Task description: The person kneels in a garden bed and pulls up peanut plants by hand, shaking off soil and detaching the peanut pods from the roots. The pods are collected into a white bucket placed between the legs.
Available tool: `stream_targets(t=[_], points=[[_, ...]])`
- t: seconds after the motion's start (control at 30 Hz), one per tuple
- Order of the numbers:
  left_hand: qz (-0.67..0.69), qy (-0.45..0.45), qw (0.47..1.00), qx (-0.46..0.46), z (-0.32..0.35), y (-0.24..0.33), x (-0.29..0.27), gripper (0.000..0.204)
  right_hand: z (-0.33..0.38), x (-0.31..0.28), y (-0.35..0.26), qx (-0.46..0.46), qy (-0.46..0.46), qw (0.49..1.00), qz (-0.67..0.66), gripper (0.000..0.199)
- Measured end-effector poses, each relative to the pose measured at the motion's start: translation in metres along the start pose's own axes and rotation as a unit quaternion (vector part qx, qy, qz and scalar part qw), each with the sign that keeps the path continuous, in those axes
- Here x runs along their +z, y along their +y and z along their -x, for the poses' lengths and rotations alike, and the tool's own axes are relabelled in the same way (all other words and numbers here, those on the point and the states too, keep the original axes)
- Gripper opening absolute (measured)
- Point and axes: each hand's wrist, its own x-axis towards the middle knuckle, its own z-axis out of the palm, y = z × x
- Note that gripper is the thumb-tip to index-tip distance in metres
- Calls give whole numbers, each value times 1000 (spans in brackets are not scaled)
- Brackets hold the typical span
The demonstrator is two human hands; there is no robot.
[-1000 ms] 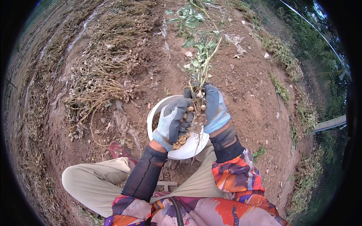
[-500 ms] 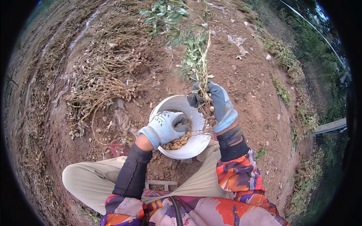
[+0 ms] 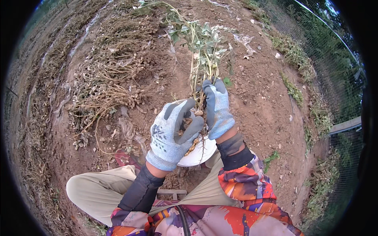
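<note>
My right hand point(image 3: 217, 108), in a grey-and-blue glove, is closed round the stems of a peanut plant point(image 3: 204, 53). Its green leaves point away from me and its roots hang toward the bucket. Close by on the left, my left hand point(image 3: 167, 135), gloved alike, curls its fingers and thumb about peanuts point(image 3: 199, 113) at the root end; its grip is partly hidden. Below both hands a white bucket point(image 3: 202, 154) stands between my legs, mostly covered by the left glove. Some peanuts in it show past the thumb.
Pulled peanut plants point(image 3: 118, 74) with pods lie heaped on the soil to the left. Bare brown soil point(image 3: 260, 118) extends on the right, toward a strip of weeds and a mesh fence point(image 3: 342, 78). Scraps of plastic film point(image 3: 245, 42) lie farther off. A low wooden stool point(image 3: 172, 192) shows beneath me.
My left hand has risen out of the bucket to the plant's roots and closed about peanuts there. The right hand has shifted slightly left with the plant, which now hangs over the bucket.
</note>
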Motion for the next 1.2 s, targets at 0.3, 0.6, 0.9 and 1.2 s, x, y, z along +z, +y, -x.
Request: stream_targets(t=[0.3, 0.6, 0.9, 1.2], points=[[-114, -39, 988, 92, -1, -45, 21, 21, 8, 9, 7, 45, -18, 999, 9, 7], [331, 34, 864, -379, 29, -82, -10, 30, 7, 14, 2, 56, -47, 992, -107, 4], [359, 21, 884, -299, 33, -93, -22, 63, 9, 35, 9, 15, -129, 985, -117, 12], [334, 125, 882, -309, -14, -91, -53, 24, 31, 68, 12, 30, -421, 906, 26, 44]])
